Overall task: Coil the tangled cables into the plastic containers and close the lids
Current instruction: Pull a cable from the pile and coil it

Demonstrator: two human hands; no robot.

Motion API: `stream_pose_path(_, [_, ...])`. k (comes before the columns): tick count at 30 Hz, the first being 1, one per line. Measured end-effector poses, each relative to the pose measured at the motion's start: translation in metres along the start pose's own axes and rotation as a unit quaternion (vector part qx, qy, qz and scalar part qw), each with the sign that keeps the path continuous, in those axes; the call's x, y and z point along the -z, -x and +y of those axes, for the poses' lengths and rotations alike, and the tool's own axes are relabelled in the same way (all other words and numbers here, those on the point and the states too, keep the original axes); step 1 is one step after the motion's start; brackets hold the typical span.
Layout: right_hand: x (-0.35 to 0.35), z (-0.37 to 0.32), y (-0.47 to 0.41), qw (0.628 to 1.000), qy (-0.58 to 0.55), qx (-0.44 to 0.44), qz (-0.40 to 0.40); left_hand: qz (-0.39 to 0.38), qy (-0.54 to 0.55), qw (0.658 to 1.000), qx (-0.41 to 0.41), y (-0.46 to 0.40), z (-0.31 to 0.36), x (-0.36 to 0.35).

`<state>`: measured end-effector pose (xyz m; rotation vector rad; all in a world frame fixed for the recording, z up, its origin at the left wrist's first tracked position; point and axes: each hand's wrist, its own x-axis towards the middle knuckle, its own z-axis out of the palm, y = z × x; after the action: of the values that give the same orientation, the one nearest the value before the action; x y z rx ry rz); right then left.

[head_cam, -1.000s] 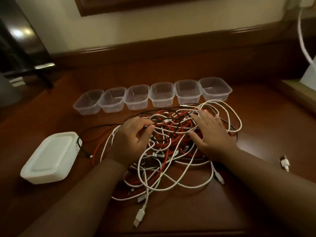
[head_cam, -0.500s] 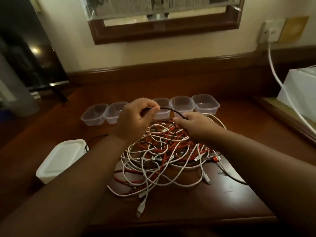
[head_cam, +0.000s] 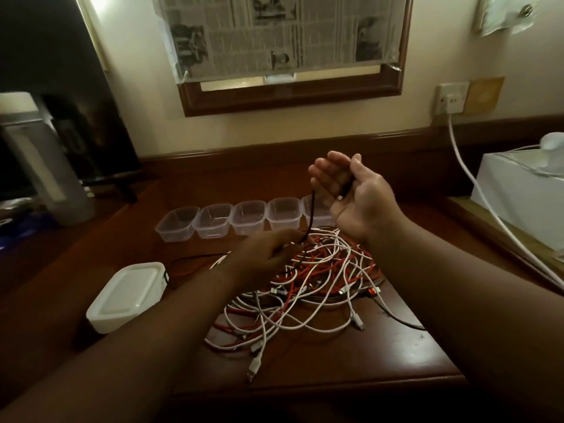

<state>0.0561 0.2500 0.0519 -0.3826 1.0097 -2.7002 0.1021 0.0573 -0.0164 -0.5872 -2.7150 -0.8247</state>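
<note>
My right hand [head_cam: 351,193] has lifted above the pile [head_cam: 314,279], palm up, fingers curled loosely round the black cable's [head_cam: 309,215] end; my left hand [head_cam: 268,257] now pinches it lower down. Coiling has begun; the tubs [head_cam: 213,221] beyond wait.

You're in a lived-in room at home: a dark wooden table [head_cam: 366,355] against a cream wall, a newspaper-covered framed mirror [head_cam: 287,41] at top centre, a wall socket [head_cam: 451,97] upper right.
</note>
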Motion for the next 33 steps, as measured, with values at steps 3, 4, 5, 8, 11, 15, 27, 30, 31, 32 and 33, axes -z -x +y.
stream_pose_path(3, [0.0, 0.008, 0.005, 0.982, 0.186, 0.005, 0.015, -0.015, -0.013, 1.0, -0.015, -0.002, 0.015, 0.009])
stream_pose_path(4, [0.0, 0.01, 0.006, 0.966, 0.255, 0.01, 0.028, -0.008, -0.007, 1.0, -0.025, -0.003, 0.02, 0.011])
stream_pose_path(5, [0.001, 0.012, 0.007, 0.954, 0.297, 0.006, 0.033, 0.004, 0.009, 0.999, -0.031, -0.004, 0.025, 0.012])
stream_pose_path(8, [0.007, 0.014, 0.013, 0.945, 0.32, -0.038, -0.049, 0.04, 0.052, 0.998, 0.0, -0.011, 0.037, 0.016])
stream_pose_path(11, [0.015, 0.014, 0.014, 0.912, 0.367, -0.018, -0.185, 0.043, 0.096, 0.991, 0.086, -0.02, 0.042, 0.023])
stream_pose_path(15, [0.018, 0.012, 0.012, 0.8, 0.552, 0.06, -0.228, 0.018, 0.15, 0.975, 0.161, -0.026, 0.041, 0.027])
stream_pose_path(27, [0.021, -0.016, -0.002, 0.969, 0.242, -0.025, -0.044, 0.091, -0.038, 0.98, 0.172, -0.023, -0.034, 0.045])
stream_pose_path(30, [0.026, -0.016, -0.007, 0.984, 0.176, -0.026, 0.014, 0.189, 0.08, 0.941, 0.27, -0.028, -0.04, 0.052])
stream_pose_path(31, [0.028, -0.012, -0.009, 0.973, 0.23, -0.028, 0.011, 0.221, 0.144, 0.922, 0.282, -0.032, -0.034, 0.054])
stream_pose_path(32, [0.03, -0.006, -0.01, 0.952, 0.303, -0.037, 0.002, 0.246, 0.208, 0.904, 0.282, -0.038, -0.024, 0.055])
stream_pose_path(33, [0.032, 0.0, -0.011, 0.927, 0.373, -0.048, -0.009, 0.259, 0.263, 0.889, 0.272, -0.043, -0.012, 0.056])
